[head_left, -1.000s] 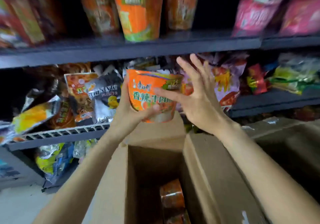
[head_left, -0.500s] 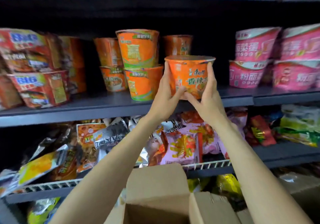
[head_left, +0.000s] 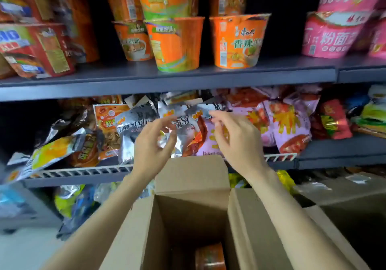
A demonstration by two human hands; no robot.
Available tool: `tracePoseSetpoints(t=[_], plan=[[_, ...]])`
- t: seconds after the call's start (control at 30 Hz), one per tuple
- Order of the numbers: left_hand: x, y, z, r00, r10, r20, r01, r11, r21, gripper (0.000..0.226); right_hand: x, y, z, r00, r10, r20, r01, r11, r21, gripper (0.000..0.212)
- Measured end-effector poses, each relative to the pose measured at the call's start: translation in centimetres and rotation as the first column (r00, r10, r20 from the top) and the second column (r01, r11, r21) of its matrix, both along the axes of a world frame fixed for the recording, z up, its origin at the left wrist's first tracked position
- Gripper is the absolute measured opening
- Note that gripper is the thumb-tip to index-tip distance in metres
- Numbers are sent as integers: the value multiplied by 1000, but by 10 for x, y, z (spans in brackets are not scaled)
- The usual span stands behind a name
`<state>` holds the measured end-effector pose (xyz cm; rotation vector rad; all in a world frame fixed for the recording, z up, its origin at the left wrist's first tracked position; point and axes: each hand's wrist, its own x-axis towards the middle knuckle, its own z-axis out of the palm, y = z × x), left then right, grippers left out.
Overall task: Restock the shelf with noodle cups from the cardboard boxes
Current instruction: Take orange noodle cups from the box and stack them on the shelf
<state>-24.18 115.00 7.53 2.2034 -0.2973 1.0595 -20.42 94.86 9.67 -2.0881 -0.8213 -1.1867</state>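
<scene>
Orange noodle cup [head_left: 238, 42]: upright on the dark shelf [head_left: 167, 79], beside a green-and-orange cup [head_left: 175, 44]. My left hand [head_left: 152, 144] and right hand [head_left: 236, 142]: both bare of load, fingers loosely curled, raised above the open cardboard box [head_left: 192, 186], in front of the snack packets [head_left: 133, 127]. One more orange cup [head_left: 210, 257]: down inside the box.

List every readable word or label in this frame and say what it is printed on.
"香辣牛" on the orange noodle cup at the shelf front.
"粉面" on the pink noodle cup.
"Style" on the silver snack bag, lower shelf.
Small print on the red boxes and other cups is too blurred to read.
</scene>
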Motion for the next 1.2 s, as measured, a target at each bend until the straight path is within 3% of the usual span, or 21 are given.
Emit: tracePoseSetpoints(t=[0.1,0.23,0.3,0.37,0.43,0.47,0.63,0.73,0.83,1.03,1.13,1.2], plan=[[-26,24,-61,975,78,-208,-77,997,13,32,-27,17,-55,980,104,-169,-127,983,-130,25],[-57,46,-122,874,172,-454,-130,984,122,56,-51,38,-118,905,105,-413,-266,896,-356,24],[-69,48,-145,785,221,-578,-141,973,180,61,-55,48,-146,810,-15,-586,-394,726,-563,26],[-79,45,-165,727,245,-641,-128,966,224,64,-54,59,-177,771,-160,-617,-477,497,-725,29],[-85,38,-179,753,76,-654,-111,994,-13,62,-51,72,-204,774,-237,-587,-513,309,-801,30],[-86,36,-184,770,15,-638,-121,985,-123,60,-47,77,-221,769,-269,-580,-520,265,-812,32],[-90,33,-186,791,-23,-612,-172,951,-257,61,-48,68,-305,689,-421,-590,-489,332,-807,39],[-89,35,-190,802,-51,-595,-139,953,-269,61,-59,52,-353,561,-563,-607,-473,384,-793,52],[-87,37,-194,796,-39,-604,-157,950,-269,60,-64,39,-388,471,-647,-600,-486,377,-789,66],[-84,36,-199,815,-50,-578,-141,949,-281,62,-51,33,-421,538,-705,-462,-504,170,-847,71],[-81,35,-202,817,-42,-576,-164,939,-302,63,-45,43,-408,572,-705,-419,-525,79,-847,85],[-80,34,-203,819,-58,-570,-165,929,-332,64,-49,51,-390,576,-695,-429,-525,88,-847,95]])
